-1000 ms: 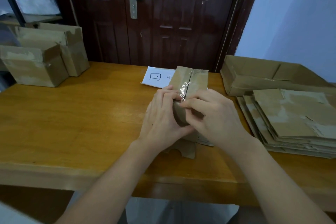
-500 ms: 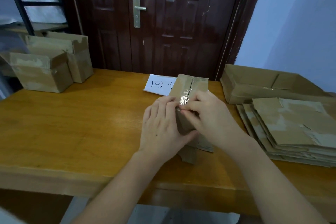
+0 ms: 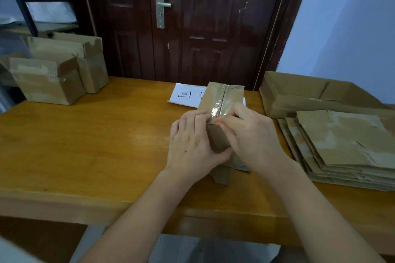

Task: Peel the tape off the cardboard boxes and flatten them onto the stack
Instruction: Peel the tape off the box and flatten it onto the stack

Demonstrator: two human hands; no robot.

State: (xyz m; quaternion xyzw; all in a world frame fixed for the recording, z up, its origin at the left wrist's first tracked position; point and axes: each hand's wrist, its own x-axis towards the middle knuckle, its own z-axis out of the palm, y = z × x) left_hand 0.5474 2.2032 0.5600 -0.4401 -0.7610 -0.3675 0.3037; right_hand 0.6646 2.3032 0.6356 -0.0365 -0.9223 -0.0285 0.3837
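Note:
A small cardboard box [image 3: 222,96] stands on the wooden table [image 3: 85,145] in front of me, with clear tape [image 3: 221,105] along its top seam. My left hand [image 3: 192,145] grips the box's near left side, thumb curled round its front face. My right hand [image 3: 252,136] wraps the near right side, and its fingertips pinch the crinkled near end of the tape at the top edge. A stack of flattened boxes [image 3: 342,145] lies on the table at the right.
Two taped boxes [image 3: 59,70] stand at the table's back left. A larger open box [image 3: 310,96] lies behind the stack. A white sheet with writing [image 3: 186,96] lies behind the held box. A dark door [image 3: 192,23] stands behind the table.
The tape's near end has lifted and crinkled further along the seam as my right fingers worked up onto the box's top edge. The camera has shifted slightly.

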